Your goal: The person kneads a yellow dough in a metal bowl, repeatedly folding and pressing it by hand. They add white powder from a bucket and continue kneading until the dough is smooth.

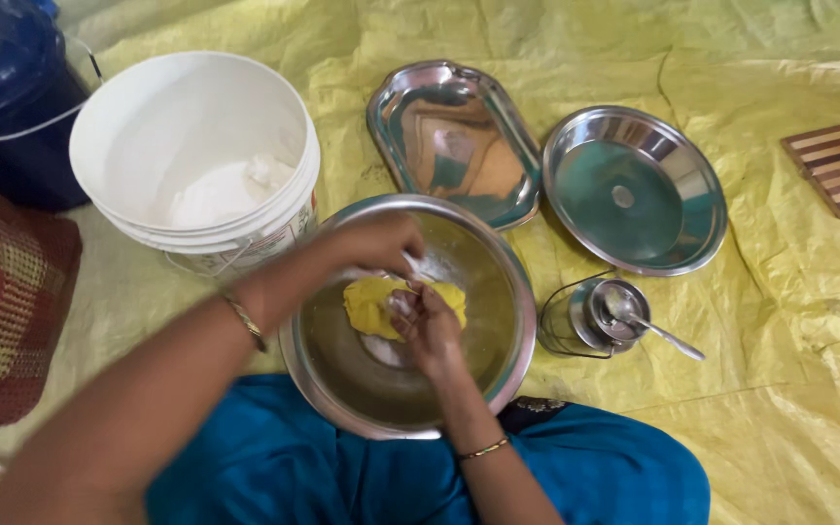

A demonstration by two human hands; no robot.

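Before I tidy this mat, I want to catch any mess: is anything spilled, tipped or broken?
Nothing stands out. The yellow dough sits inside the steel bowl, both hands on it. The bucket, trays and small pot stand upright, nothing spilled on the mat.

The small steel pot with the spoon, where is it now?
In the head view, the small steel pot stands on the yellow sheet, right of the large steel bowl and just below the round steel plate.

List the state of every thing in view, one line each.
Yellow dough lump: in the large steel bowl, worked by both hands.
Left hand: on the dough.
Right hand: on the dough.
White plastic bucket: open, white flour at bottom.
Small steel pot: spoon inside.
Round steel plate: empty.
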